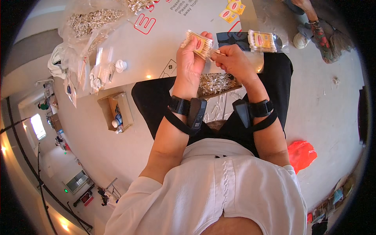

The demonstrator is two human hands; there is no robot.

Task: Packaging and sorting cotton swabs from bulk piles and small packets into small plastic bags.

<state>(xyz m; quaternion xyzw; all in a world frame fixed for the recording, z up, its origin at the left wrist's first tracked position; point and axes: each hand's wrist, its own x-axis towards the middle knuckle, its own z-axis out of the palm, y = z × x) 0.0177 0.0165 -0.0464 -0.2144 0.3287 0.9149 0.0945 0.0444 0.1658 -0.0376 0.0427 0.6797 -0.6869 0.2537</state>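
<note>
My left hand (188,60) is closed around a flat pack of cotton swabs (201,45) with a yellow card at its middle, held above the table's near edge. Close beside it, my right hand (235,62) pinches a few loose cotton swabs (215,52) at the pack's right end. A similar swab pack with a yellow card (261,40) lies on the table to the right, partly over a dark strip (231,38). Below my hands, an open box between my knees holds many loose swabs (216,83).
A clear bag of loose swabs (92,24) stands at the far left. Yellow cards (227,15) lie at the table's far edge. A cardboard box (105,110) with bottles sits on the floor at left, a red plastic bag (301,156) at right. Another person's arm (312,16) shows at far right.
</note>
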